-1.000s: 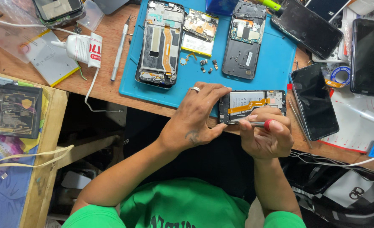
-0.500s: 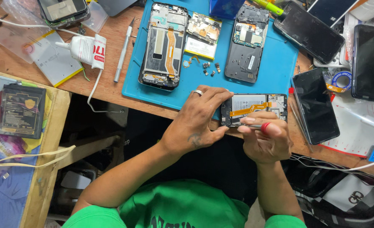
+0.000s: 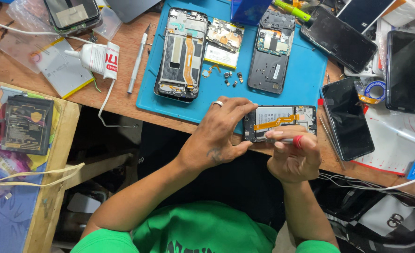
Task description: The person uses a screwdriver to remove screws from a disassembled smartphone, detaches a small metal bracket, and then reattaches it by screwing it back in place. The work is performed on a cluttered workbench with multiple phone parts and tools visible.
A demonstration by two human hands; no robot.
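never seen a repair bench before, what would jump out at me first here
First, the two hands at the desk's near edge: the left hand steadies an opened phone with an orange ribbon cable showing, while the right hand works a red-tipped screwdriver at its lower edge. Behind them, a bright blue mat carries two more stripped phone frames, a loose circuit board and scattered small parts. Dark phones crowd the right side of the wooden desk.

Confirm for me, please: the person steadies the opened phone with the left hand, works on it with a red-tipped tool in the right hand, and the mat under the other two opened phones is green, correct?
Not quite: the mat is blue, as the head view shows; only the shirt is green. The rest stands: the left hand steadies the opened phone and the right hand holds the red-tipped tool to it.
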